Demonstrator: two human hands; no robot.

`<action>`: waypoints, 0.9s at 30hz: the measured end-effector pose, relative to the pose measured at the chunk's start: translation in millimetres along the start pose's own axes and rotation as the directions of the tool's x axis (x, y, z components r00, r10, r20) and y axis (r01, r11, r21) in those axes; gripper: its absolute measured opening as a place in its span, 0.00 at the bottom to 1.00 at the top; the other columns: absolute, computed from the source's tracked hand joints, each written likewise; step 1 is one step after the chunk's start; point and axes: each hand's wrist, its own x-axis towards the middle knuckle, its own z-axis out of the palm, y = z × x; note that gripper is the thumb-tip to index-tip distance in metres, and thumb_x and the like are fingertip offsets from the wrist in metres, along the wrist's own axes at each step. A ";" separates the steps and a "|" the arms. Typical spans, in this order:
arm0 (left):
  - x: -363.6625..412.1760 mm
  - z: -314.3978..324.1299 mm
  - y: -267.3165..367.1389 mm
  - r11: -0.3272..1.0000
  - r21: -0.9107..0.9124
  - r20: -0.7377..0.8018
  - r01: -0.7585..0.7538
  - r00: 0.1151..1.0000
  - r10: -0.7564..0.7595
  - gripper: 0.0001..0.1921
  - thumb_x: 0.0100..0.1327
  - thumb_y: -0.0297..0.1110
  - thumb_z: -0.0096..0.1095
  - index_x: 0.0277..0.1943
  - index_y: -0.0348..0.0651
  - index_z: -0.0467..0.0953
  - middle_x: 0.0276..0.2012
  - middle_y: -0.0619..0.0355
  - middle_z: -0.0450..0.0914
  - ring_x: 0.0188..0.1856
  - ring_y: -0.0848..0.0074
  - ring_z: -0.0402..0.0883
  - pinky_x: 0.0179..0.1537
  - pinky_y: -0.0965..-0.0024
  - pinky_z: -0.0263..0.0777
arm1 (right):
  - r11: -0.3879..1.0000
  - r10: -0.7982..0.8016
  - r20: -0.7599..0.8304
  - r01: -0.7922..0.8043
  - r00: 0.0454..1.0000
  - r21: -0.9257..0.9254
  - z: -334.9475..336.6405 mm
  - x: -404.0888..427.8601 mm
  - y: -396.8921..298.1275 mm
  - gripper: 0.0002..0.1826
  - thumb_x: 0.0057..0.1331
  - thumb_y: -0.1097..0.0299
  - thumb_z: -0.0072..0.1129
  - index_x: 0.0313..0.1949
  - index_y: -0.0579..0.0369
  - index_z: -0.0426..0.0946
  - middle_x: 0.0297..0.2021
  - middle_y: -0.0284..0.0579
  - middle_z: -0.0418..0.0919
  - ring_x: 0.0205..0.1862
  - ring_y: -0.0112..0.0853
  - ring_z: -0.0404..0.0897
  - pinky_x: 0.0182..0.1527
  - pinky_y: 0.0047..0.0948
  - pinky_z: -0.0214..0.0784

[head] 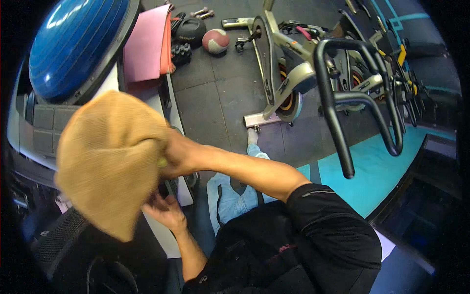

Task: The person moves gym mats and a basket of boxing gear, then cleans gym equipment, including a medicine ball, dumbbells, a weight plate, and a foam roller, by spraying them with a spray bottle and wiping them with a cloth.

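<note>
A tan cloth [114, 158], blurred by motion, hangs spread out in front of me at the left. My right hand [180, 152] reaches across my body and grips the cloth at its right edge, where it is bunched. Beside the fingers shows a small yellow-green spot [162, 162], too blurred to name. Lower down, my left hand [167, 213] is raised near the cloth's lower right edge with palm and thumb apart. The cloth covers part of its fingers, and whether they touch it is unclear.
At the upper left a blue half-ball balance trainer [80, 44] and a folded pink mat [145, 44] rest on a white-edged rack [178, 110]. A black ball [191, 31], a red-and-grey ball [216, 41] and small dumbbells [202, 13] lie beyond. Stationary bikes [271, 73] with black handlebars [330, 106] stand right.
</note>
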 end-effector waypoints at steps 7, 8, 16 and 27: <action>64.8 2.3 -31.9 0.653 0.651 0.651 -0.387 0.727 -0.218 0.22 0.65 0.35 0.55 0.60 0.41 0.64 0.54 0.51 0.72 0.56 0.65 0.71 0.57 0.64 0.66 | 0.892 0.446 0.060 -0.438 0.893 -0.113 -85.5 -93.0 -91.1 0.44 0.42 0.63 0.76 0.58 0.60 0.63 0.54 0.58 0.71 0.57 0.50 0.70 0.58 0.40 0.64; 60.8 26.6 -21.4 0.697 0.583 0.701 -0.417 0.692 -0.172 0.22 0.65 0.35 0.56 0.60 0.41 0.64 0.53 0.51 0.72 0.56 0.65 0.71 0.57 0.64 0.67 | 0.918 0.322 -0.074 -0.331 0.944 -0.219 -96.0 -97.5 -105.1 0.48 0.41 0.63 0.77 0.60 0.59 0.60 0.55 0.58 0.69 0.58 0.51 0.68 0.60 0.41 0.61; 43.9 148.1 37.5 0.876 0.175 0.835 -0.448 0.539 0.109 0.24 0.59 0.36 0.63 0.57 0.40 0.68 0.51 0.53 0.74 0.52 0.62 0.73 0.54 0.62 0.67 | 0.661 0.724 -0.026 -0.682 0.690 0.312 -174.9 -115.6 -163.8 0.46 0.45 0.71 0.75 0.63 0.59 0.60 0.61 0.49 0.64 0.64 0.37 0.62 0.65 0.36 0.55; 75.2 240.5 119.1 0.877 -0.411 0.822 -0.250 0.314 0.475 0.35 0.44 0.41 0.79 0.54 0.37 0.71 0.53 0.45 0.71 0.59 0.52 0.67 0.60 0.58 0.61 | 0.842 0.506 -0.463 -0.534 0.728 0.081 -191.5 -151.9 -83.7 0.42 0.56 0.65 0.69 0.65 0.59 0.54 0.63 0.48 0.61 0.64 0.40 0.61 0.65 0.40 0.53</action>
